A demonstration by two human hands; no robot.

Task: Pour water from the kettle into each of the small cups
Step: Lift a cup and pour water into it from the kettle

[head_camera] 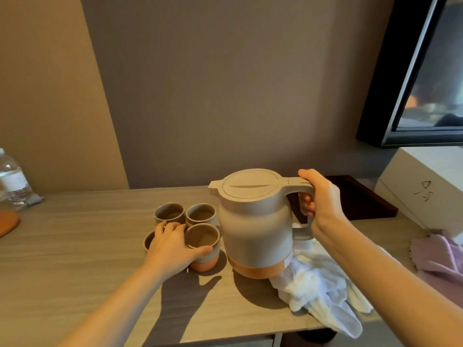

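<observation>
right hand around kettle handle, left hand around cup

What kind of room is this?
Probably a hotel room: a beige plastic kettle beside small grey ceramic cups on a pale wood-grain counter, a clear plastic water bottle, a black-framed wall screen.

scrawled mark on white box, unreadable

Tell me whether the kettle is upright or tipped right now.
Upright. The kettle is level, lid shut and facing up, spout not dipped; the right hand grips its handle.
</observation>
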